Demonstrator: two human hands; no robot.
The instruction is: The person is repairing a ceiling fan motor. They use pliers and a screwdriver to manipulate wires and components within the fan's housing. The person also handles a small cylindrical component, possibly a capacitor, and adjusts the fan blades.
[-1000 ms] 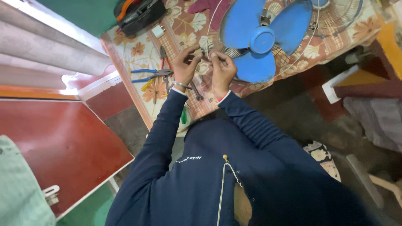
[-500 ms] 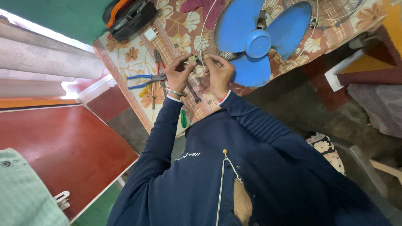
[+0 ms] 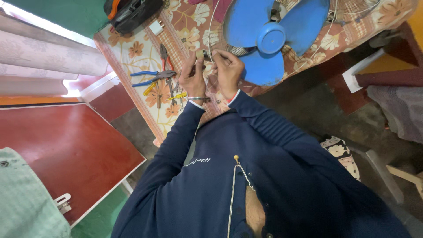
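Head view: both hands are raised together over the edge of a table covered in a floral cloth (image 3: 132,53). The left hand (image 3: 193,79), a metal bangle at its wrist, has its fingers pinched round a small pale part (image 3: 200,54) at the white wire guard ring (image 3: 210,31) of a fan. The right hand (image 3: 228,70) is closed with fingertips gripping a small dark piece just beside that part; what the piece is cannot be told. The blue fan blades (image 3: 269,39) lie flat on the cloth directly beyond the hands, touching distance from the right knuckles. To the left of the left hand lie blue-handled pliers (image 3: 147,78), red-handled pliers (image 3: 165,55) and a yellow-handled screwdriver (image 3: 178,95). A black tool bag (image 3: 132,13) sits at the far table corner, a white plug (image 3: 156,27) near it.
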